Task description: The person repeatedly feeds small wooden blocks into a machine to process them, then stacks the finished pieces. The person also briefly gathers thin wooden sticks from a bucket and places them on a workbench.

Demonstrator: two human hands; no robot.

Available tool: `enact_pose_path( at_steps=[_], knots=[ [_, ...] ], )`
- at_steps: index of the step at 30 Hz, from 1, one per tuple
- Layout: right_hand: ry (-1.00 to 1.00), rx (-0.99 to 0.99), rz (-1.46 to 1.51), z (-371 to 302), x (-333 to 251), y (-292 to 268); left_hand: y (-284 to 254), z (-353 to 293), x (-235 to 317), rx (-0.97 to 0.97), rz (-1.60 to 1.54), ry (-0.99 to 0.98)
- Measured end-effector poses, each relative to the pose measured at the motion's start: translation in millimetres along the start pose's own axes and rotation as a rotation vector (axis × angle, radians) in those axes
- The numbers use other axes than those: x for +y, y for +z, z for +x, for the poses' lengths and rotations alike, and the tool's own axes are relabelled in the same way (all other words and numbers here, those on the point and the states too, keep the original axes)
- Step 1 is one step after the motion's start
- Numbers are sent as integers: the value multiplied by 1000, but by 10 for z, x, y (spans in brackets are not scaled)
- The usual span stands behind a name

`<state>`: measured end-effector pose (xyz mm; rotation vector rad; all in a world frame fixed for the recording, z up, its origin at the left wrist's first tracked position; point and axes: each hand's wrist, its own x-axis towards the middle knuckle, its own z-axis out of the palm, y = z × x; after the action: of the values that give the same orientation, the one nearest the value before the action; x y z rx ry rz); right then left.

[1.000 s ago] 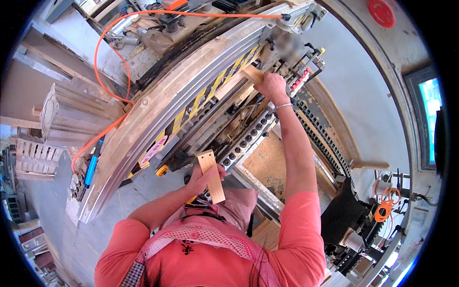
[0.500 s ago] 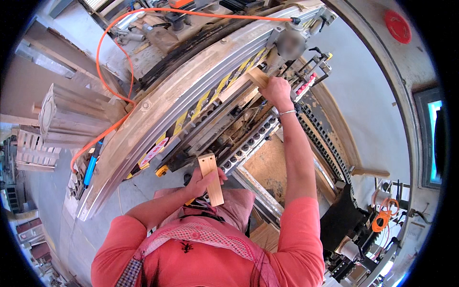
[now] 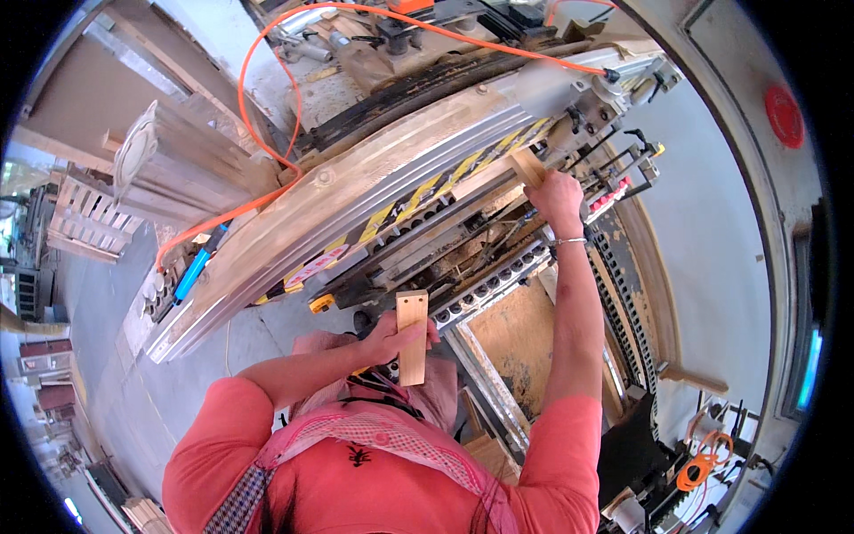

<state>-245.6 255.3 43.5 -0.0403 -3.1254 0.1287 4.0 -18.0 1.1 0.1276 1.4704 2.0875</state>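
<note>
Close to my body, my left hand [image 3: 391, 336] is closed round a short flat wooden block [image 3: 412, 343]. That block stands nearly upright in view, with small dark holes at its top end. My right arm reaches far forward over the machine bed [image 3: 463, 227]. There my right hand [image 3: 558, 198] grips a second wooden block [image 3: 527, 167], its end poking out beyond my fingers toward the striped rail. My right fingers are partly hidden behind the back of the hand.
A long machine beam [image 3: 391, 142] with yellow-black striping [image 3: 391, 214] curves across the front. Over it runs an orange hose [image 3: 245, 98] to a blue air gun [image 3: 197, 267]. A red button [image 3: 785, 116] is on the right frame. Cable chains [image 3: 623, 311] lie right of my arm.
My view has shifted, so the machine sits further right and tilts differently. The block in my left hand stands straighter. Both hands keep their grip.
</note>
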Motion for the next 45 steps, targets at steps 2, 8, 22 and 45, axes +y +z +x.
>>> enact_pose_path(
  at_steps=[2, 8, 22, 45],
  knots=[
    [2, 0, 26, -24, -4, -14, 3, 8, -33, -3, -5, 20],
    [-51, 48, 33, -17, 14, 29, -11, -5, -63, -24, -36, -17],
    [-99, 74, -107, -19, 31, 67, -23, 66, -162, 3, -95, 131],
    [-89, 22, -96, -56, -58, 30, -187, -99, -26, 87, 466, 201]
  ],
)
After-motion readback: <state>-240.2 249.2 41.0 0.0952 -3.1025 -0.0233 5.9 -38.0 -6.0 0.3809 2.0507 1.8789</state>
